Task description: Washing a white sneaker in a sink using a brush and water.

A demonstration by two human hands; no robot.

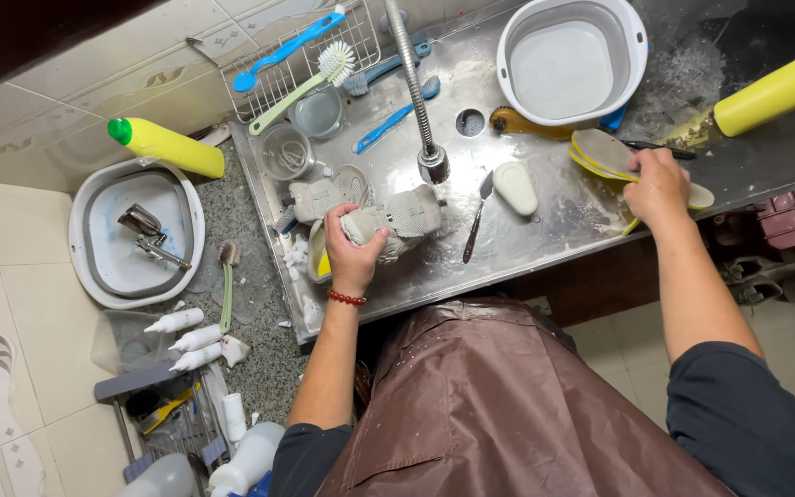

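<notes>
Over steel sink (545, 235), left hand (353, 250) grips grey shoe (397, 219); right hand (657, 189) clasps insole (604, 152).

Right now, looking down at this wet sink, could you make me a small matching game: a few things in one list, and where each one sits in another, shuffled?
Things:
1. shoe
2. insoles
3. white brush
4. grey tub

Places:
A. in the wire rack
B. under the right hand, at the sink's right edge
C. held by the left hand, below the tap
D. at the back of the sink, right of the tap

Pairs: 1-C, 2-B, 3-A, 4-D
</notes>
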